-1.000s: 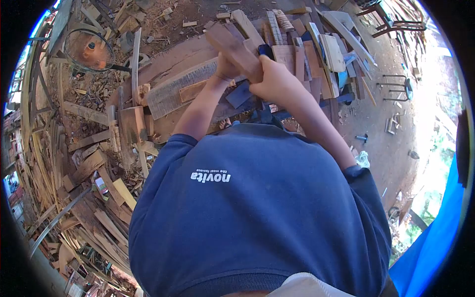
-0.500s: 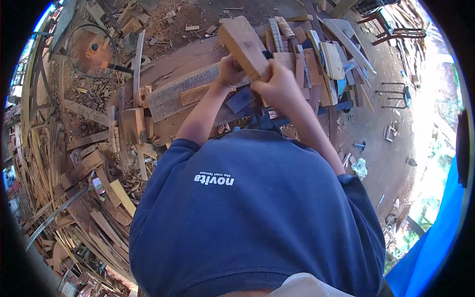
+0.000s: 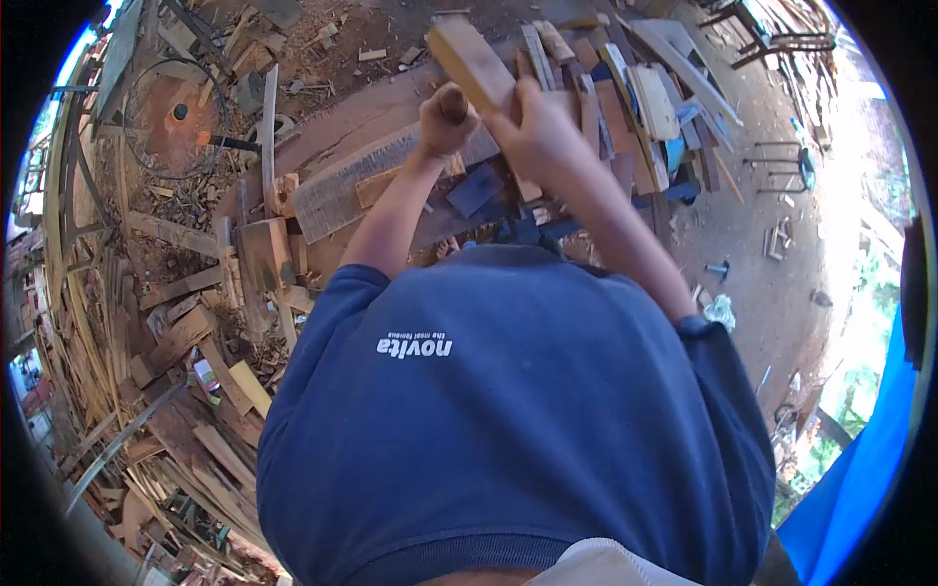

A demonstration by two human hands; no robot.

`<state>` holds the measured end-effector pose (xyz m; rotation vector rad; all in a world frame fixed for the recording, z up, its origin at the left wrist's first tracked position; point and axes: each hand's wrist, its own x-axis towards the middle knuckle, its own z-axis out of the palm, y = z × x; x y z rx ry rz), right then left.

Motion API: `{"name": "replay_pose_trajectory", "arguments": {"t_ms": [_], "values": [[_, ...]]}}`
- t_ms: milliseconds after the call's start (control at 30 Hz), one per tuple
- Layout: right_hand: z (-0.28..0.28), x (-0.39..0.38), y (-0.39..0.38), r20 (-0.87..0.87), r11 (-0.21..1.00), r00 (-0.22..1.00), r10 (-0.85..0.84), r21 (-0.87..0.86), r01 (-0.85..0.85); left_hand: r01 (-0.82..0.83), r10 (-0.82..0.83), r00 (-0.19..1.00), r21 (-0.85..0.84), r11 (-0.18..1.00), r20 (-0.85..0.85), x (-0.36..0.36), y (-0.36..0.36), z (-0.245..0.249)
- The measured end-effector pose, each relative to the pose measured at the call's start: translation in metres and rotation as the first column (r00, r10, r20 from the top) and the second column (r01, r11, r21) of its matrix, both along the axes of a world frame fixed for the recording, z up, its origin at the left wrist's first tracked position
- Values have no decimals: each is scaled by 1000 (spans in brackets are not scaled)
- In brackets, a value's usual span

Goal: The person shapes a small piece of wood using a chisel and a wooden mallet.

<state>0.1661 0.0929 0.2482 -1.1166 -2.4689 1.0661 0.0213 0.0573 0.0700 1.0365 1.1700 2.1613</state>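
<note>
Over the brown wooden desk, my right hand clasped a pale rectangular wooden block, slanting forward-left; beside it, my left fingers gripped a brown round-ended piece.

The wearer's upper garment is a dark navy-blue shirt with short sleeves, the left sleeve and the right sleeve of matching colour. White lettering, inverted in this view, reads "novita", accompanied by the smaller words "the most famous". A ribbed navy collar borders the neckline, partly overlapped by pale fabric.
</note>
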Motion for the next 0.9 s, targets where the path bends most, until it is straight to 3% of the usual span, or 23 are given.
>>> {"name": "replay_pose_trajectory", "arguments": {"t_ms": [33, 67, 100, 167, 200, 233, 300, 367, 400, 467, 533, 567, 633, 667, 700, 733, 767, 833, 900], "values": [[17, 1, 1, -26, 1000, 1000, -13, 16, 14, -78, 48, 972, -122, 989, -230, -8, -7, -4], [41, 3, 6, -91, 995, 995, -38, -96, 30, -185, 75, 888, -204, 961, -453, -13, -5, -6], [65, 5, 11, -86, 995, 996, -37, -92, 29, -186, 78, 890, -202, 962, -449, -14, 0, -9], [93, 8, 13, -490, 967, 872, 22, 231, 105, -105, 33, 935, -189, 976, -354, -13, -2, -17], [80, 3, 16, -734, 995, 679, 14, 78, 65, -107, 32, 934, -192, 976, -355, -12, -5, -15], [53, 0, 11, -736, 995, 677, 14, 77, 63, -145, 47, 906, -204, 968, -420, -13, -6, -11], [-7, 1, -8, -428, 999, 904, 10, 47, 11, -182, 61, 874, -208, 961, -482, -12, -7, -9], [-28, 4, -26, -13, 999, 1000, -3, -52, 3, -49, 2, 957, -155, 987, -291, -11, -5, -17], [-24, 3, -17, -13, 999, 1000, 1, -33, -1, -21, 6, 995, -139, 990, -103, -6, 0, -10], [-6, 4, -11, 65, 1000, 998, 27, 8, -28, 9, -9, 1000, -168, 986, 3, -13, 17, -61], [49, 6, -6, -191, 995, 980, 49, 99, -30, 40, -54, 997, -245, 969, -49, -15, 13, -45], [69, 6, -2, -189, 994, 981, 50, 101, -32, 54, -78, 994, -282, 958, -75, -16, 10, -35], [92, 6, 1, -585, 1000, 811, -8, 12, 19, -198, 99, 843, -133, 971, -528, -14, 6, -28], [81, 2, 5, -732, 993, 681, 22, 97, 72, -167, 53, 878, -201, 965, -475, -8, 1, -17], [53, -2, 3, -730, 993, 683, 19, 92, 71, -167, 51, 879, -206, 964, -474, -10, 2, -19], [15, -4, -4, -386, 993, 923, 17, 117, 31, -86, 1, 931, -219, 972, -364, -12, 6, -26], [6, -8, -13, 31, 992, 999, 18, 121, -22, -6, -50, 968, -222, 975, -246, -11, 8, -31], [-10, -7, -20, 99, 997, 995, 28, 64, -34, 88, -116, 987, -222, 971, -115, -2, 2, -41], [-1, -6, -17, 157, 998, 986, 49, 24, -53, -7, -49, 963, -206, 979, -265, 1, 3, -34]]}}
